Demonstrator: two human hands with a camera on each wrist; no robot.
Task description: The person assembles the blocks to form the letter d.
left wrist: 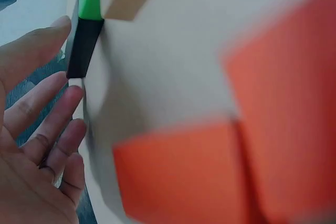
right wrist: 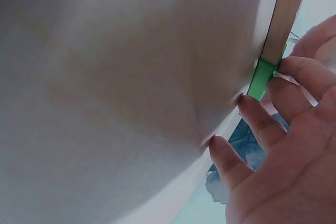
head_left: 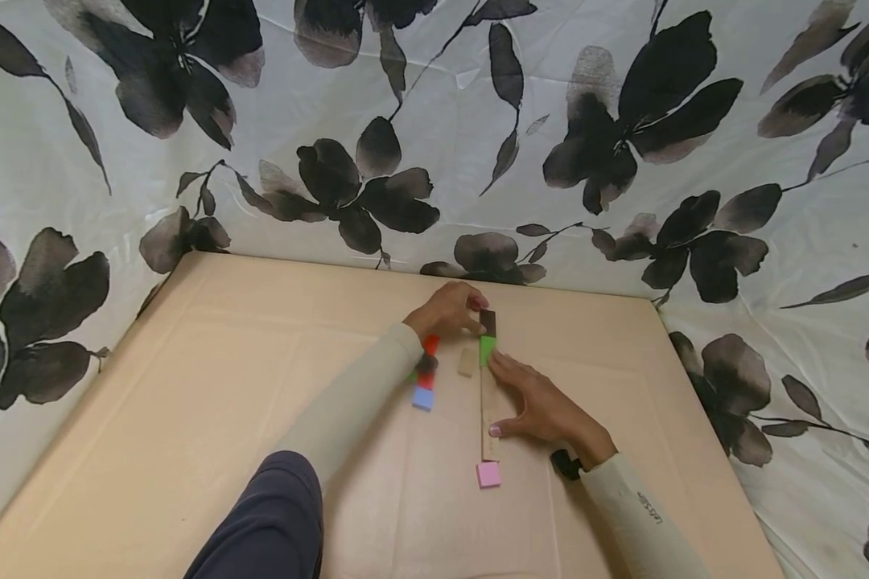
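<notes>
A straight row of small blocks runs down the board: a black block (head_left: 488, 322) at the far end, a green block (head_left: 488, 351), then plain wooden pieces (head_left: 488, 402), and a pink block (head_left: 488, 474) at the near end. My left hand (head_left: 447, 310) touches the black block, thumb at its side and fingertips around its far end. Along the row's right side lies my right hand (head_left: 543, 398), with spread fingers touching the green block (right wrist: 261, 80) and the thumb beside the wooden part. A loose wooden block (head_left: 467, 362) lies left of the row.
Left of the row, under my left wrist, stands a second line with red blocks (head_left: 426, 379), a dark block (head_left: 426, 363) and a blue block (head_left: 423, 399); a bit of green shows beside it. A flower-printed sheet (head_left: 471, 177) rises behind the tan board (head_left: 261, 338).
</notes>
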